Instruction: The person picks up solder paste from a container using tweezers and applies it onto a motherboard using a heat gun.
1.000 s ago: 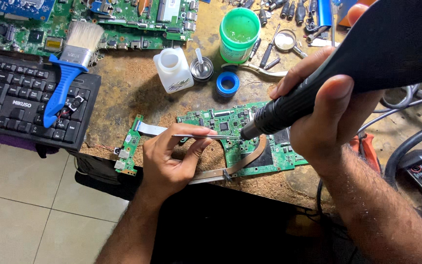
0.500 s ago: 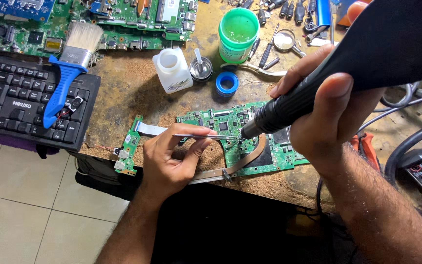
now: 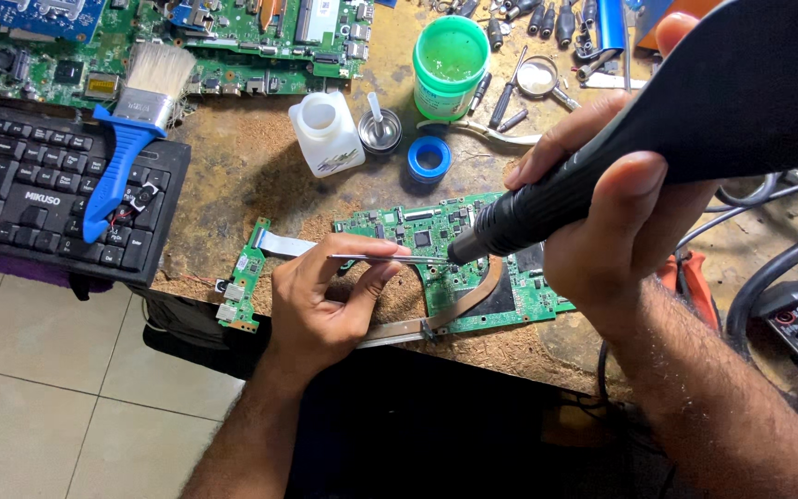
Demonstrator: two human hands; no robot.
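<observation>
A green circuit board (image 3: 510,300) lies on the worn brown workbench (image 3: 251,176) near its front edge. My left hand (image 3: 330,305) pinches thin metal tweezers (image 3: 390,260) whose tips reach toward a chip on the board. My right hand (image 3: 602,208) grips a black hot-air tool (image 3: 676,120), its nozzle aimed down at the board just past the tweezer tips. A small green daughter board (image 3: 240,277) with a white ribbon cable (image 3: 281,244) sits left of my left hand.
A black keyboard (image 3: 39,199) with a blue-handled brush (image 3: 126,139) on it lies at left. Behind are other circuit boards (image 3: 233,42), a white bottle (image 3: 325,134), a green tub (image 3: 450,55), a blue tape roll (image 3: 429,159), a magnifier (image 3: 539,79) and cables (image 3: 778,259) at right.
</observation>
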